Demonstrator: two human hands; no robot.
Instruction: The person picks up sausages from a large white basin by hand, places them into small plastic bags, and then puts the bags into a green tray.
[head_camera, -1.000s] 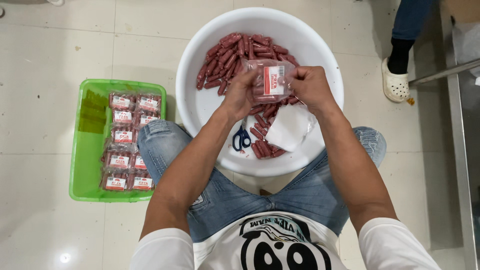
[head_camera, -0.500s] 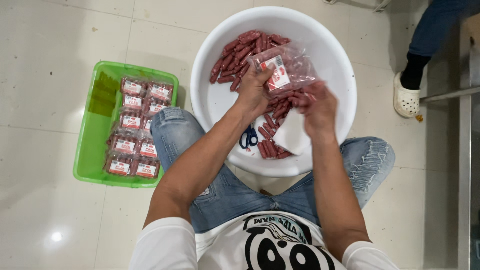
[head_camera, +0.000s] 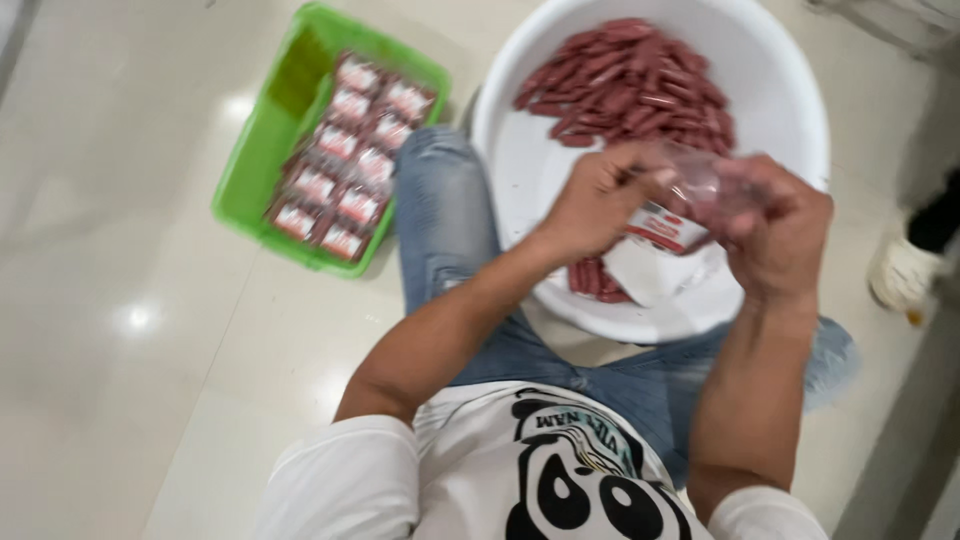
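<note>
One white basin and one green tray are seen on the floor. Nine sealed packets can be counted in the tray. One clear bag is gripped by two hands; the loose red sausages are too many to be counted.

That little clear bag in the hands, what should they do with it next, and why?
Probably set the clear bag into the green tray. Both the left hand and the right hand grip it above the white basin, it looks filled with red sausages, and similar filled packs already lie in rows there. It is blurred, so sealing may come first.
</note>
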